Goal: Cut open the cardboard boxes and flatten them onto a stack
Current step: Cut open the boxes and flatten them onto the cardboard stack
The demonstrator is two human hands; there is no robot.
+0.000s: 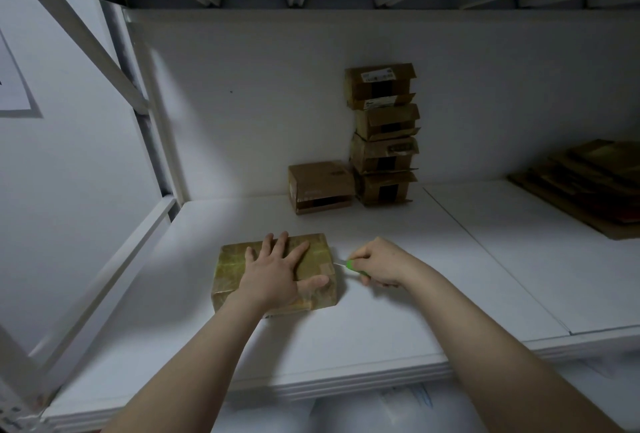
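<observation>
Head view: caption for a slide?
Left hand steadies taped box; right hand holds green-handled cutter at its right edge.

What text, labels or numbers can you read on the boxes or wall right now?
Nothing reads clearly.
Top stacked box, white label: too blurred.
Third stacked box, printed strip: too blurred.
Single box, faint marks: too blurred.
Wall sheet: cut off, unreadable.
Taped box: no print seen.
</observation>
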